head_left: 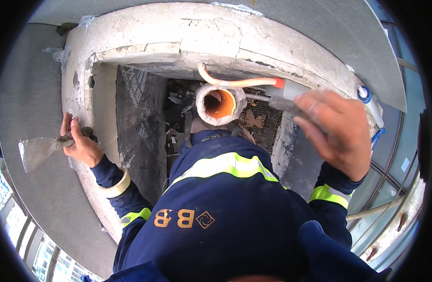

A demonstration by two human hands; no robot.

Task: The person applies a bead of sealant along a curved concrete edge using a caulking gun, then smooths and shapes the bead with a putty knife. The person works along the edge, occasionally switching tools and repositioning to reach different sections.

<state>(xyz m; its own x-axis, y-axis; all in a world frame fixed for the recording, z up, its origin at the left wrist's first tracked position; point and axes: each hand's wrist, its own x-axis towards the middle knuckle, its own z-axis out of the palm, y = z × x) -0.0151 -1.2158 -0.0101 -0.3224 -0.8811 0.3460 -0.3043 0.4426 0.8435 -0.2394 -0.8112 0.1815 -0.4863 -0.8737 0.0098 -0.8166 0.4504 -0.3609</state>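
Note:
My left hand [80,143] is closed around the dark, dirty handle of a putty knife [36,151], whose pale, wide blade points left over the grey panel. A pale ring like a roll of tape [116,186] sits around my left sleeve. My right hand [335,129], slightly blurred, grips a tool with a grey, crusted handle [285,105]. From that handle a thin pale shaft runs left toward an upright pipe [231,105], orange inside with a rough whitish collar; the tool's exact kind cannot be made out.
A rough concrete rim [155,23] surrounds the recess where I am. An orange hose [225,83] with a red end lies above the pipe. Debris and a dark grid [265,123] cover the bottom. A white sealant tube [372,107] rests at right, beside glass panes [404,150].

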